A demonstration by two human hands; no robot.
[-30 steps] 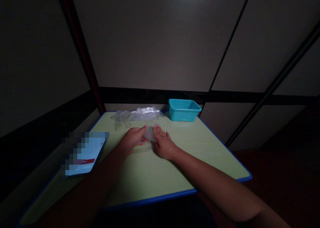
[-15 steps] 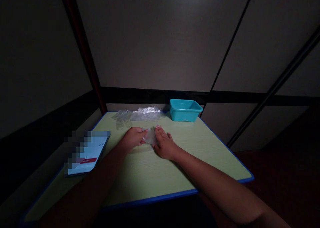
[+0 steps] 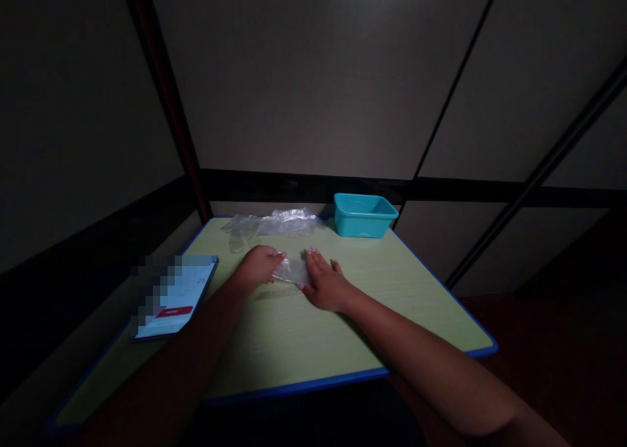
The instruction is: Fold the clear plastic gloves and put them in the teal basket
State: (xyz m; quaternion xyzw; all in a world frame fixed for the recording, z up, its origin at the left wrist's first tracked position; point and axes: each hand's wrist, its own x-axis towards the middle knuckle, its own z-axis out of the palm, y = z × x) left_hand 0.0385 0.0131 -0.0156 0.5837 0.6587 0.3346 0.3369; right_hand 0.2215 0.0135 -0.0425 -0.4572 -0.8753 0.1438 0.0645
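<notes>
My left hand (image 3: 257, 266) pinches the left end of a thin, clear plastic piece (image 3: 294, 270) between thumb and fingers. The plastic looks flat and folded, and it is low over the table; its exact kind cannot be made out. At its right end my right hand (image 3: 324, 281) lies palm down with fingers stretched out, pressing that end to the tabletop. Part of the plastic is hidden by both hands. Beyond them, a crumpled heap of clear plastic (image 3: 284, 222) rests near the far edge, with a rounded end sticking out toward my left hand.
A turquoise basin (image 3: 362, 221) stands at the table's far right corner. To the left lies a tablet (image 3: 183, 293) with a lit screen, partly blurred out. The pale green table (image 3: 304, 342) has a blue edge, and panelled walls (image 3: 313, 94) rise behind it.
My left hand has shifted slightly left and away from me, and the plastic between the hands is stretched flatter. My right hand stays almost in place, still flat.
</notes>
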